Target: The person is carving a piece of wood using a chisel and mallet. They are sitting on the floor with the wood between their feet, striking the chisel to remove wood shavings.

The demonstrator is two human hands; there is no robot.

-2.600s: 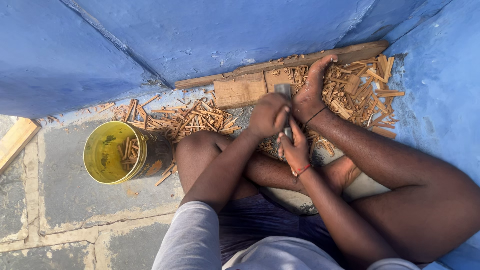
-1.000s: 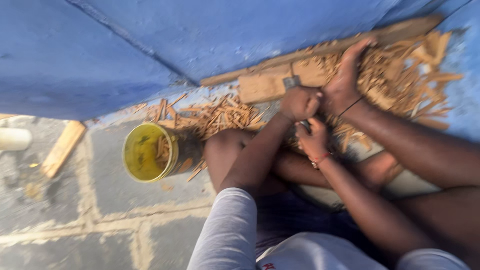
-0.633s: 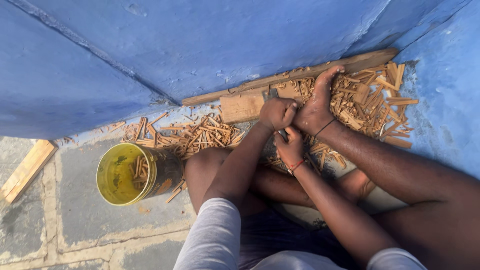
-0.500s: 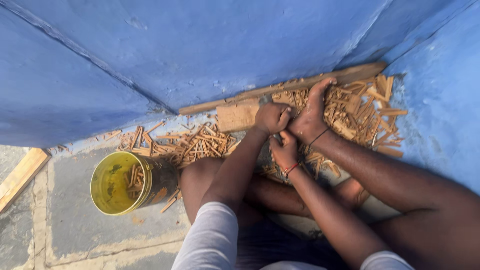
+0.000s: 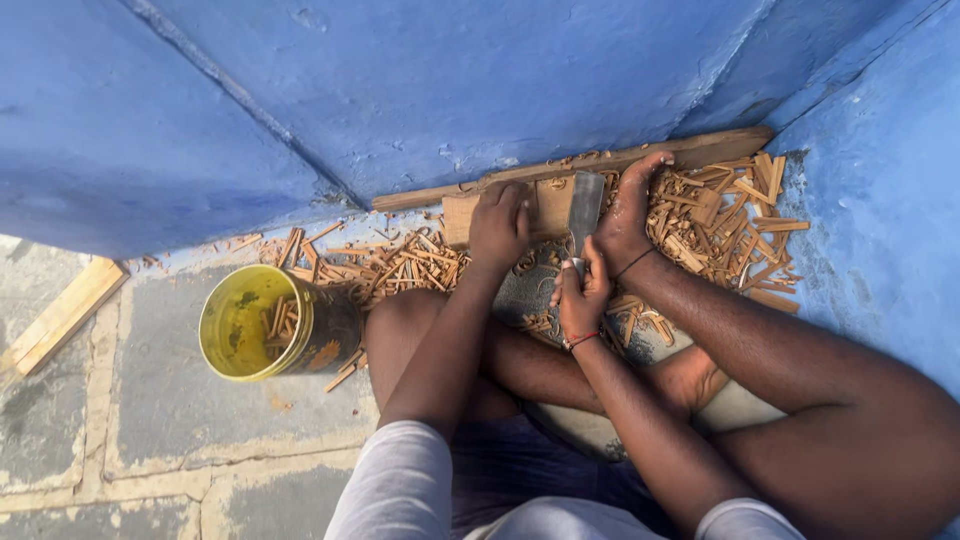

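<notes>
I sit cross-legged in a blue-walled corner. My left hand (image 5: pixel 497 225) rests on a small wooden block (image 5: pixel 548 204) lying against a long plank (image 5: pixel 700 152) at the foot of the wall. My right hand (image 5: pixel 583 293) is closed around the handle of a flat metal chopping blade (image 5: pixel 585 205), which points away from me, just right of the block. My bare foot (image 5: pixel 630 215), a dark thread around its ankle, lies beside the blade. Thin brown wood sticks (image 5: pixel 735 215) are heaped to the right of the foot.
A yellow bucket (image 5: pixel 228 325) lies on its side at my left knee with a few sticks inside. More sticks (image 5: pixel 385 265) are scattered between it and the wall. A loose wooden batten (image 5: pixel 62 315) lies on the stone paving at far left.
My left hand has moved off the blade and onto the wooden block. The blade now shows plainly above my right hand. The view has shifted with my head.
</notes>
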